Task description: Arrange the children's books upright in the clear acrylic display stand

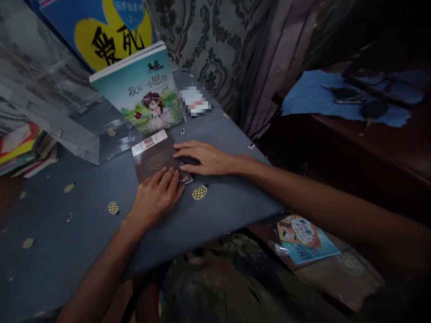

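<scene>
A dark brown book (151, 160) lies flat on the cloth-covered table, with a white barcode label along its far edge. My left hand (155, 197) rests on its near edge, palm down, fingers stretched side by side on the cover. At the right edge of the book is my right hand (206, 158), its fingers and thumb apart and the fingertips touching the cover. A dark patch shows between that thumb and fingers; I cannot make out what it is. Just beyond, a teal book with a cartoon girl on it (141, 92) leans upright.
A blue and yellow book (111, 33) stands behind. Clear plastic panels (72, 128) and stacked books (25, 150) are at the left. A blurred-out white item (195, 101) lies near the curtain (215, 54). Right: blue cloth (303, 94) with dark objects; lower, a colourful book (306, 240).
</scene>
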The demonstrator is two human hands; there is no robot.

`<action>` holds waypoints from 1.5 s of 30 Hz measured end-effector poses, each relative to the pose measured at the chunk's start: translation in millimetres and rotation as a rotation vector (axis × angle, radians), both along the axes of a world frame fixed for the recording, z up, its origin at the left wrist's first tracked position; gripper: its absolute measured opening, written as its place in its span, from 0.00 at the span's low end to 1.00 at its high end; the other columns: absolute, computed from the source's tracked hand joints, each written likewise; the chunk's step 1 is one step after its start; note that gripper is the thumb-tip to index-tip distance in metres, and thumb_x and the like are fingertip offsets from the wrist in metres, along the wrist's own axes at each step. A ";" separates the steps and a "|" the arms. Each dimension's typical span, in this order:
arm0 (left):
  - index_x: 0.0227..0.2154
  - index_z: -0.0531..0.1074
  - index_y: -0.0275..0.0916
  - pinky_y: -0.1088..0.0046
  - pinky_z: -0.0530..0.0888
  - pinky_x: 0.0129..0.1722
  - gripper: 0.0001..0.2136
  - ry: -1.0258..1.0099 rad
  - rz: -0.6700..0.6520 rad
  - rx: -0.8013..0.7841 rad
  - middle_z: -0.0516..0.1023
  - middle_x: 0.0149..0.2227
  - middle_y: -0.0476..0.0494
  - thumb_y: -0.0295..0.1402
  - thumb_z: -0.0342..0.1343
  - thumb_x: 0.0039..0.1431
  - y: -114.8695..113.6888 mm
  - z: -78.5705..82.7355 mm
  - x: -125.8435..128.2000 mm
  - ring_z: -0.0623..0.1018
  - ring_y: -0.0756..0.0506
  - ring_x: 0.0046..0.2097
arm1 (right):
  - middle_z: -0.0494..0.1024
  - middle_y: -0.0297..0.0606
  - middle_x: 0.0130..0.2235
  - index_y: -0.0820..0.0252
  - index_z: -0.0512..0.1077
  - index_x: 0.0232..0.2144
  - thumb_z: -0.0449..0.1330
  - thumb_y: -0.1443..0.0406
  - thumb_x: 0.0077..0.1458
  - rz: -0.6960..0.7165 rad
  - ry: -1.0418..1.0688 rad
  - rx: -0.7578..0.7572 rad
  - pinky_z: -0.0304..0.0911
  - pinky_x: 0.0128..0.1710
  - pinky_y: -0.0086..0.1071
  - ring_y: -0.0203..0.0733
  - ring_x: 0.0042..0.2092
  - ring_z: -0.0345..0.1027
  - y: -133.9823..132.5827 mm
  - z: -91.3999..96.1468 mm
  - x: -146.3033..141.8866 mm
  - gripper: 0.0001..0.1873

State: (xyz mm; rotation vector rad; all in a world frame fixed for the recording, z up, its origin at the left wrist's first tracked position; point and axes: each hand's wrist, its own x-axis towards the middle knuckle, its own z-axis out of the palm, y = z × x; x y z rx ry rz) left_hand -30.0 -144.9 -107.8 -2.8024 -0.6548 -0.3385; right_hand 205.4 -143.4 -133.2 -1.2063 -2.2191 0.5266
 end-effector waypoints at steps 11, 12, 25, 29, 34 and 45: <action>0.47 0.78 0.32 0.66 0.80 0.41 0.15 -0.009 -0.065 0.172 0.84 0.45 0.33 0.33 0.48 0.71 0.5 5.9 2.1 0.83 0.39 0.47 | 0.66 0.49 0.67 0.59 0.72 0.58 0.56 0.54 0.66 0.012 0.040 -0.018 0.52 0.67 0.53 0.52 0.69 0.57 2.2 -0.6 2.1 0.23; 0.47 0.78 0.32 0.66 0.80 0.41 0.15 -0.004 -0.066 0.179 0.84 0.45 0.33 0.32 0.48 0.71 0.1 6.0 2.2 0.83 0.39 0.47 | 0.66 0.48 0.67 0.58 0.72 0.58 0.56 0.54 0.66 0.016 0.042 -0.018 0.52 0.67 0.53 0.52 0.69 0.57 2.5 -1.2 2.4 0.24; 0.50 0.76 0.32 0.64 0.80 0.43 0.15 0.015 -0.065 0.131 0.82 0.49 0.32 0.35 0.50 0.71 0.6 2.2 -0.5 0.81 0.38 0.51 | 0.57 0.49 0.71 0.55 0.66 0.65 0.66 0.45 0.54 0.068 -0.036 -0.074 0.46 0.69 0.55 0.57 0.71 0.49 4.4 -4.2 6.2 0.41; 0.48 0.76 0.33 0.63 0.82 0.41 0.14 -0.007 -0.099 0.184 0.82 0.47 0.33 0.36 0.50 0.71 1.8 1.1 -1.0 0.82 0.38 0.48 | 0.56 0.47 0.72 0.52 0.65 0.66 0.66 0.44 0.54 0.069 -0.042 -0.101 0.44 0.69 0.56 0.58 0.72 0.48 3.2 -2.3 5.9 0.42; 0.50 0.76 0.36 0.61 0.82 0.41 0.12 -0.003 -0.141 0.244 0.82 0.48 0.36 0.33 0.52 0.70 1.8 -7.3 -6.1 0.82 0.36 0.50 | 0.55 0.46 0.72 0.51 0.65 0.66 0.66 0.45 0.54 0.071 -0.061 -0.116 0.44 0.70 0.55 0.57 0.72 0.48 2.2 1.1 6.7 0.41; 0.53 0.73 0.30 0.64 0.78 0.45 0.13 0.092 -0.165 0.283 0.81 0.49 0.33 0.26 0.52 0.68 -6.6 -13.9 -6.8 0.80 0.38 0.51 | 0.55 0.48 0.72 0.53 0.66 0.65 0.68 0.45 0.52 0.052 -0.072 -0.130 0.49 0.69 0.55 0.59 0.71 0.50 3.4 1.7 6.3 0.43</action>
